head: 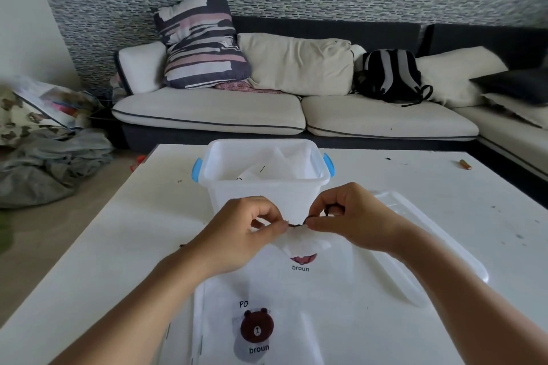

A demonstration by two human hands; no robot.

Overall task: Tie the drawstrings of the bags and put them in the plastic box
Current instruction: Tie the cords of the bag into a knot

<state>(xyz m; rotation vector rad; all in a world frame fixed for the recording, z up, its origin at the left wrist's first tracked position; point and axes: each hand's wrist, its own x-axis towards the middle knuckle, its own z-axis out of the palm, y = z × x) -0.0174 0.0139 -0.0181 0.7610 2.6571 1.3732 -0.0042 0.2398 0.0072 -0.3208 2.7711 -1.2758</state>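
Note:
A white drawstring bag (305, 249) with a pink print and the word "broun" lies on the white table, its mouth gathered. My left hand (243, 234) and my right hand (353, 216) each pinch an end of its dark brown drawstring (296, 224), which runs short between my fingertips just in front of the box. The clear plastic box (264, 187) with blue handles stands open behind my hands; white bags lie inside. Another white bag (258, 332) with a brown bear print lies flat at the near edge.
The box's clear lid (415, 234) lies on the table to the right. A small orange object (465, 163) sits at the far right of the table (89, 246). A sofa with cushions and a black backpack (391, 77) stands behind.

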